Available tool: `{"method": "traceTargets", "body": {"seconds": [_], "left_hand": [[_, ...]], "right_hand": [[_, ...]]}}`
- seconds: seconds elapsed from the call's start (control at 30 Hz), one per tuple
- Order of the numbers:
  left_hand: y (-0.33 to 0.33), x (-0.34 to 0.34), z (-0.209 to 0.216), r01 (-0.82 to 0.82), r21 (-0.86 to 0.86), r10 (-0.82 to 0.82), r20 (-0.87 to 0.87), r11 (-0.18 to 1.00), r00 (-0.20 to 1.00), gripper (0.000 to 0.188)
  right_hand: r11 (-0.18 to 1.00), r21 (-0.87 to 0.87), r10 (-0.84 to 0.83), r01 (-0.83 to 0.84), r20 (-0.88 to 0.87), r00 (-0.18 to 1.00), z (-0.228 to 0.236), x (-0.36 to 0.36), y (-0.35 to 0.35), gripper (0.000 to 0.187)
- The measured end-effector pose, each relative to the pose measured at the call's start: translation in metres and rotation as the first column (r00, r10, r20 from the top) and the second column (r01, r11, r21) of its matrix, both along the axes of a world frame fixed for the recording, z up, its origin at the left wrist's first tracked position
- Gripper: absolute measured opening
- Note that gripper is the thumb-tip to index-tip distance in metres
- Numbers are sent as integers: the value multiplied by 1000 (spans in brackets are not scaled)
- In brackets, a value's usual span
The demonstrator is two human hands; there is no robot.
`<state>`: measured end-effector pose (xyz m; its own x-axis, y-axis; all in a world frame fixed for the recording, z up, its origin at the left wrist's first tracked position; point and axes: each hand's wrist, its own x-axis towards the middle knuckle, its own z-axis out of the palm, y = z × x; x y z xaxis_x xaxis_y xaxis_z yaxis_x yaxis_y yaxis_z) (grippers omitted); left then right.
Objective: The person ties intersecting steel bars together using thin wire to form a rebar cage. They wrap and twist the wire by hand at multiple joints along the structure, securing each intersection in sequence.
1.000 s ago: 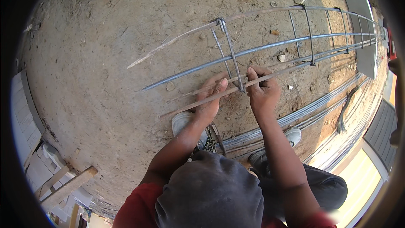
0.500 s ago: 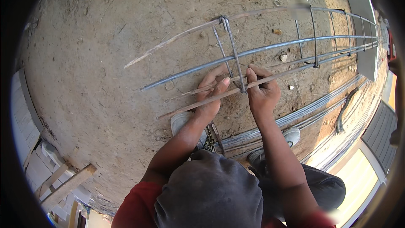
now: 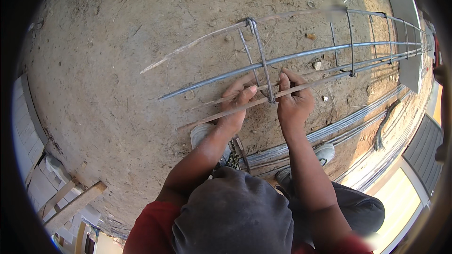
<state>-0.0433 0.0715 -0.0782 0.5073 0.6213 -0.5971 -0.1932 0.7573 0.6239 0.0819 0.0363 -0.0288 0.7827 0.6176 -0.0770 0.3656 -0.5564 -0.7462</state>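
A long rebar cage (image 3: 292,56) of steel bars and square stirrups stretches from in front of me to the far right. My left hand (image 3: 237,101) is closed around the lower bars just left of the end stirrup (image 3: 262,54), thumb over the nearest bar (image 3: 207,121) and fingers behind. Right of that stirrup, my right hand (image 3: 295,99) reaches in by the same bar, thumb and forefinger pinched together above it. Whatever is in that pinch is too small to make out. A dark wire tie (image 3: 270,99) sits at the stirrup's near corner.
A grey board (image 3: 404,37) stands under the cage's far end. Loose steel bars (image 3: 348,124) lie on the dirt to the right, with a bundle of tie wire (image 3: 383,124) on them. Small stones (image 3: 317,65) dot the ground. Wooden planks (image 3: 75,207) and pale blocks are at lower left.
My right hand's pinched fingertips have risen slightly and shifted a little right, away from the stirrup. My left hand keeps its place on the bars.
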Motion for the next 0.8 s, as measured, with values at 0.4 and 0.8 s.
{"method": "traceTargets", "body": {"seconds": [0.4, 0.8], "left_hand": [[-17, 5, -18, -96, -42, 95, -23, 995, 995, 53], [-18, -2, -23, -149, 34, 145, 101, 988, 984, 34]], "right_hand": [[951, -173, 249, -255, -56, 967, 11, 2, -15, 29], [923, 152, 379, -353, -199, 904, -1, 10, -30, 28]]}}
